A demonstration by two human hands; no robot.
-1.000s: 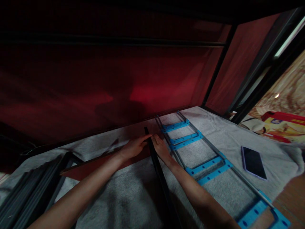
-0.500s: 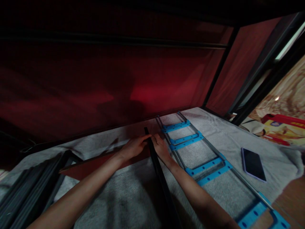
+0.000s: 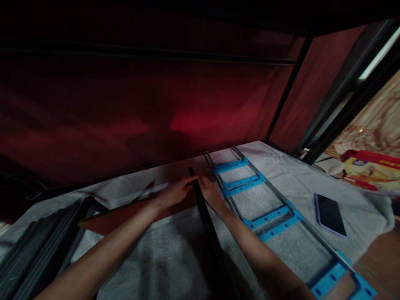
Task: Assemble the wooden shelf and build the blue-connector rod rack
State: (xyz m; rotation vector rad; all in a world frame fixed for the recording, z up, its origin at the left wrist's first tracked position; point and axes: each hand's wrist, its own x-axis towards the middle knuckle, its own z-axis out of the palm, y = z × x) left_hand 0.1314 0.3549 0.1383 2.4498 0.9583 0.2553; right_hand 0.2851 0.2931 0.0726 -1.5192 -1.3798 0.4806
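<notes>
A long black bar (image 3: 208,223) runs from the middle of the cloth toward me, its far end just beyond my hands. My left hand (image 3: 175,192) is closed at the bar's left side, with the index finger reaching over its top. From the right, my right hand (image 3: 210,192) presses its bent fingers around the same stretch of bar. Under my left forearm lies a reddish-brown board (image 3: 120,218), whose right end meets the bar near my fingers. My fingertips partly hide where board and bar come together.
Several dark bars (image 3: 40,246) lie stacked at the left. A blue-and-grey ladder-like frame (image 3: 275,218) stretches along my right. A phone (image 3: 330,214) rests on the grey cloth (image 3: 290,166). A dark red panel (image 3: 200,121) with black framing closes off the back.
Both hands hold the same place on the bar. The view has shifted very slightly; nothing else has visibly moved.
</notes>
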